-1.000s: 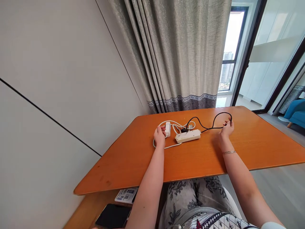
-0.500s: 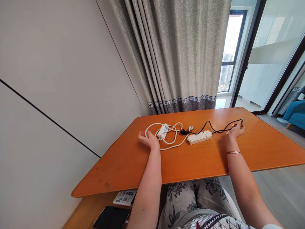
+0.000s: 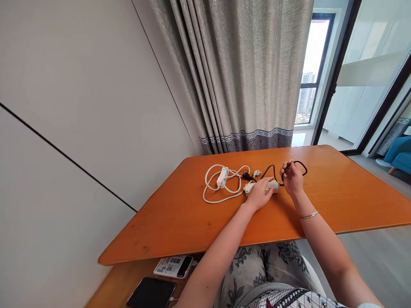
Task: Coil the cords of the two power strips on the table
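Observation:
A slim white box (image 3: pixel 274 185), which looks like a power strip, lies on the orange-brown table (image 3: pixel 180 214). My left hand (image 3: pixel 260 194) covers its middle, fingers curved over it. Close by on the right, my right hand (image 3: pixel 293 177) pinches a black cord (image 3: pixel 301 162) that makes a small loop above the table. Between the box and the curtain rests a black plug (image 3: pixel 247 176), with a white plug (image 3: pixel 257 173) beside it. Left of my hands, a loosely coiled white cord (image 3: pixel 214 202) surrounds a smaller white block (image 3: pixel 222 178).
Beneath the table's near edge, a black phone (image 3: pixel 150 293) and a white printed device (image 3: pixel 173 266) sit on a lower surface. A grey wall (image 3: pixel 80 107) stands at left, a curtain (image 3: pixel 250 77) behind the table. At far right is a blue chair (image 3: pixel 400 154).
My left hand has left the white cord coil and moved right onto the slim box, which shifted slightly left. My right hand moved left, bringing the black cord into a tighter loop.

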`<state>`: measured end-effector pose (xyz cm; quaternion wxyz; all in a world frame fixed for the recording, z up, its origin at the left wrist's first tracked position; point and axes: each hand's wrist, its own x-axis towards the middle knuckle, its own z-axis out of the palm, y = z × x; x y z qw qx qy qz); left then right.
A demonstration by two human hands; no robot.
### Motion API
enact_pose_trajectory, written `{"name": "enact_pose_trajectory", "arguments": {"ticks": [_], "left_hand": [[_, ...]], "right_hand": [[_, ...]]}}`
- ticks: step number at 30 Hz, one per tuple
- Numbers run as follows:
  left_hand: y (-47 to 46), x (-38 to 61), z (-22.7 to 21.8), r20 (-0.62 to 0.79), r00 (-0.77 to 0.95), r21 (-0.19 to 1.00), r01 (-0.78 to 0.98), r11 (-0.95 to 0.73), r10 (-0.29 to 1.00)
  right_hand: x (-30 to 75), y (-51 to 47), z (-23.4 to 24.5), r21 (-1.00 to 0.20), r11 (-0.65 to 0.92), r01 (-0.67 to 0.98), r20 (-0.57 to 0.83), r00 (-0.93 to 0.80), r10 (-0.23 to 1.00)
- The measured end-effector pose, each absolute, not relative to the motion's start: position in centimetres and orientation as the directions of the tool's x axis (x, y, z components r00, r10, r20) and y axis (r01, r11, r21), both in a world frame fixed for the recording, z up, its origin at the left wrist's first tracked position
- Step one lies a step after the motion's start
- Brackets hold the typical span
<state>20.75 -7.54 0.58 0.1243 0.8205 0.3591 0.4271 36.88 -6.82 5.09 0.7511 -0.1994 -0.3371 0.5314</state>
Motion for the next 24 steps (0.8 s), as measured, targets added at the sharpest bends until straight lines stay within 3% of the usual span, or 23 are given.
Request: {"name": "enact_pose_trajectory", "arguments": {"ticks": [5, 8, 15, 18, 21, 24], "left_hand": [[-8.6, 23.3, 2.3, 0.340, 0.613, 0.664, 0.381, -0.644, 0.713], [-9.4, 23.0, 3.7, 0.312, 0.651, 0.805, 0.207, -0.557, 0.692], [-9.8, 18.2, 8.7, 0.433, 0.338, 0.893, -0.031, -0.450, 0.836], [-10.6, 15.9, 11.5, 0.381, 0.098, 0.911, -0.207, -0.355, 0.919], [-12.4, 14.5, 13.6, 0.332, 0.021, 0.909, -0.276, -0.314, 0.943], [-14.4, 14.1, 14.3, 0.325, 0.054, 0.903, -0.313, -0.293, 0.944]], "right_hand": [[36.2, -8.4, 7.3, -0.646, 0.279, -0.710, 0.337, 0.062, 0.939], [37.6, -8.3, 9.1, -0.598, 0.285, -0.749, 0.343, 0.083, 0.936], [45.1, -6.2, 10.9, -0.459, 0.260, -0.850, 0.141, 0.220, 0.965], [47.9, -5.6, 10.8, -0.474, 0.181, -0.861, 0.041, 0.184, 0.982], [49.7, -5.5, 10.7, -0.470, 0.165, -0.867, -0.077, 0.227, 0.971], [50.5, -5.7, 10.2, -0.499, 0.190, -0.846, -0.172, 0.312, 0.934]]}}
